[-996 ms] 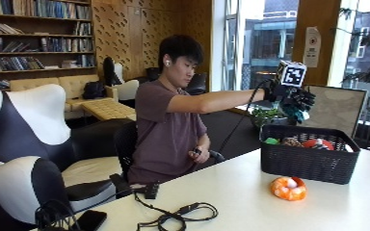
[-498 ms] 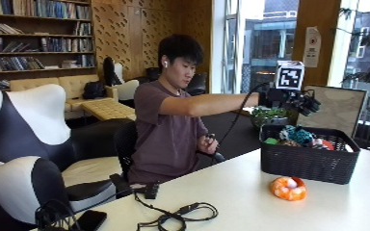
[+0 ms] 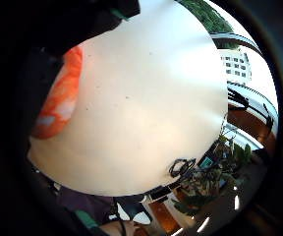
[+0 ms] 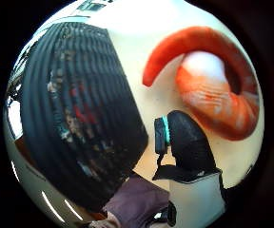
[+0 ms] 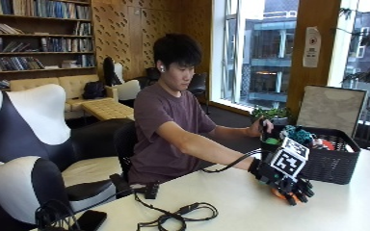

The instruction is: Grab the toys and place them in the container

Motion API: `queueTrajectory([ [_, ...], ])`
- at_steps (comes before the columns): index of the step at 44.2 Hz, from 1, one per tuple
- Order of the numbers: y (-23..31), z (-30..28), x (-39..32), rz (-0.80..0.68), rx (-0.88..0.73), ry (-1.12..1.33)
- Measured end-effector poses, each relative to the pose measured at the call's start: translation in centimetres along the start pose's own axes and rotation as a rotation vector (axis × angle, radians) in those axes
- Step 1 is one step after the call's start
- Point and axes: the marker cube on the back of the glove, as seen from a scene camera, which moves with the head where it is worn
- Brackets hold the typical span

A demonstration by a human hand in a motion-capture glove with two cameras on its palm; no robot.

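White table carrying a black basket of toys, steadied by the bare hand. At the basket's 7 o'clock, the gloved right hand, fingers curled, grips an orange toy.

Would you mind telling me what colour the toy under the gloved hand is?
The toy is orange with white patches, clearest in the thumb side palm view.

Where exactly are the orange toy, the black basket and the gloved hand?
orange toy (image 4: 213, 102): thumb side palm view, on its striped orange body.
black basket (image 5: 329, 163): outside view, on its front wall.
gloved hand (image 5: 286, 180): outside view, on the back of the glove.
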Motion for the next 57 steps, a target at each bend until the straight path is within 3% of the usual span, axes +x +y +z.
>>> queueTrajectory([
  [5,-0.5,1.0,-1.2,-0.026,0.076,-0.161],
  [41,3.4,3.3,4.2,0.038,0.107,-0.138],
  [53,2.8,3.0,3.4,0.018,0.332,-0.089],
  [57,2.4,1.6,2.8,0.031,0.339,-0.052],
])
